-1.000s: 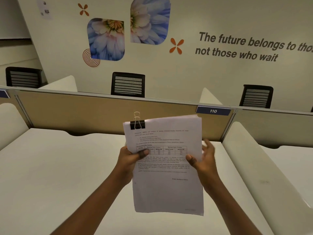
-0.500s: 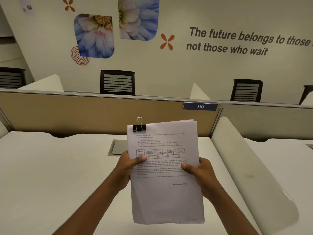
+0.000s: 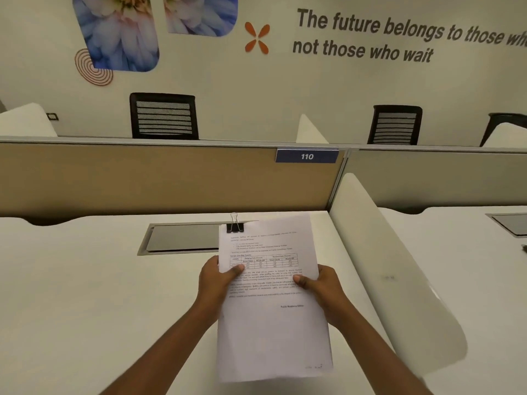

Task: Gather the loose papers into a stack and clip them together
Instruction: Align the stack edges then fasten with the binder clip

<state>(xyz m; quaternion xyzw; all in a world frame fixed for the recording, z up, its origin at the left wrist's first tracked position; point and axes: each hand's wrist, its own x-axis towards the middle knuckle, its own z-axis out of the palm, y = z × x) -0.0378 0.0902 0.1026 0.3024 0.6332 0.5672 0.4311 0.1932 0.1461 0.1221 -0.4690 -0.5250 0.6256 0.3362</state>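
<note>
A stack of white printed papers (image 3: 273,332) is held up above the white desk (image 3: 85,295), its sheets squared together. A black binder clip (image 3: 235,226) with silver wire handles grips the stack's top left corner. My left hand (image 3: 216,280) holds the stack's left edge, thumb on the front page. On the right edge my right hand (image 3: 322,292) does the same, thumb pressed on the text.
A grey cable hatch (image 3: 182,238) is set into the desk behind the papers. A tan partition (image 3: 159,178) with a blue "110" tag (image 3: 306,156) closes the back. A white curved divider (image 3: 399,275) stands to the right; black chairs (image 3: 164,116) sit beyond.
My right hand, open beside the stack a second ago, has closed on its right edge. The stack has come down lower and nearer the desk as the view tilted.
</note>
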